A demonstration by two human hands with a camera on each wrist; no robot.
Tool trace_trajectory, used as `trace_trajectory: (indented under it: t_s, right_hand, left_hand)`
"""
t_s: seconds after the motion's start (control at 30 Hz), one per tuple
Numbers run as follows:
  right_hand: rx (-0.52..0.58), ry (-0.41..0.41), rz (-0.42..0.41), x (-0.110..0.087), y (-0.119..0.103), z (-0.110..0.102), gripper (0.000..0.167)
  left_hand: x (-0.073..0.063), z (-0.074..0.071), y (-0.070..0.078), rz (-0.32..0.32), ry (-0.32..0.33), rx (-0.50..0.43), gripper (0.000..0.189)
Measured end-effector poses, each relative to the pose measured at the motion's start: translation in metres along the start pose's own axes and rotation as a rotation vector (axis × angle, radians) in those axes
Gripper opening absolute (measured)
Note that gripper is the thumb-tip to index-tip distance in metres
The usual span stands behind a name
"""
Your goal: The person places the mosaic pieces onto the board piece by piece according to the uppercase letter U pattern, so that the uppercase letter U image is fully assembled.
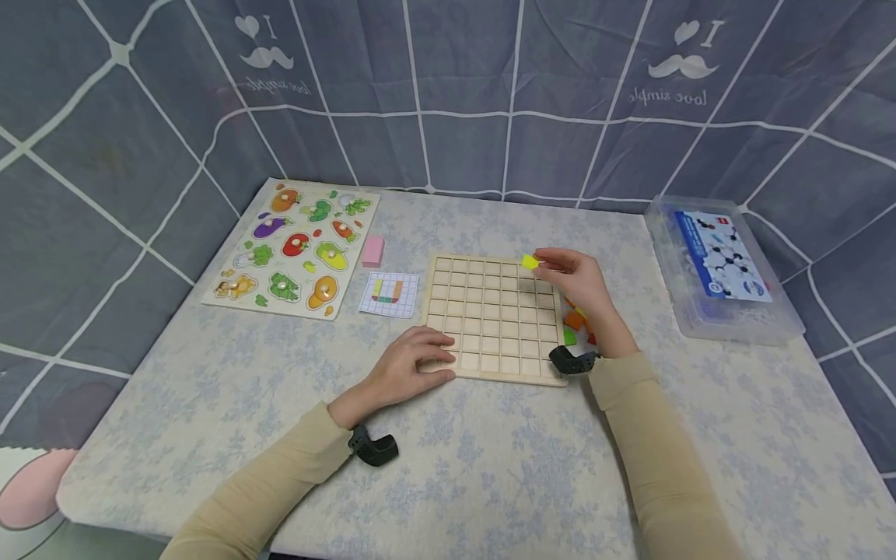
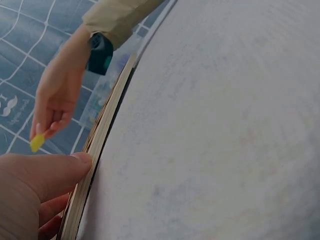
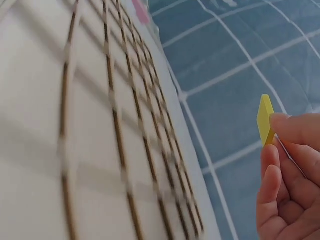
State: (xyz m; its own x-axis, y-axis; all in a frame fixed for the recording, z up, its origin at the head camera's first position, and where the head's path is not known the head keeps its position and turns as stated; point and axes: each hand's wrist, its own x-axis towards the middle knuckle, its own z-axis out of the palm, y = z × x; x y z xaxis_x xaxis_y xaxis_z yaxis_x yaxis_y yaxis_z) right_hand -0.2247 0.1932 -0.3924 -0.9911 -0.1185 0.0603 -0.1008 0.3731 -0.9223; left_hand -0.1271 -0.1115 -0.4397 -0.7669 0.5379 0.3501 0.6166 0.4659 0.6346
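A wooden grid board (image 1: 493, 319) lies on the table between both hands. My left hand (image 1: 409, 362) rests on its near left corner, fingers laid over the left side and thumb (image 2: 75, 167) along the front edge. Between thumb and fingertips, my right hand (image 1: 574, 284) pinches a yellow square tile (image 3: 265, 120) above the board's far right corner. In the right wrist view the tile stands tilted, its flat face clear of the fingers. Orange, green and red tiles (image 1: 575, 320) lie beside the board's right edge, partly hidden under the right hand and wrist.
Left of the board lies a pattern card (image 1: 390, 295) with a coloured U shape, and a pink block (image 1: 373, 251) is just behind it. A vegetable knob puzzle (image 1: 297, 253) lies farther left. At the right stands a clear plastic box (image 1: 728, 268) with a printed label.
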Motion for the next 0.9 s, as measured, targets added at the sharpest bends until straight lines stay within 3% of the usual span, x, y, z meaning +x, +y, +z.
trace_trajectory:
  t_s: [0.23, 0.57, 0.9]
  right_hand:
    - [0.021, -0.125, -0.036, 0.018, -0.02, 0.035, 0.04]
    - [-0.076, -0.232, -0.012, 0.038, -0.017, 0.079, 0.036]
    - [-0.154, -0.24, 0.031, 0.045, -0.014, 0.097, 0.035]
  left_hand:
    - [0.0, 0.0, 0.0, -0.008, 0.009, 0.017, 0.026]
    - [0.0, 0.001, -0.002, -0.024, 0.003, 0.03, 0.034]
    - [0.0, 0.0, -0.003, 0.059, 0.02, 0.027, 0.017]
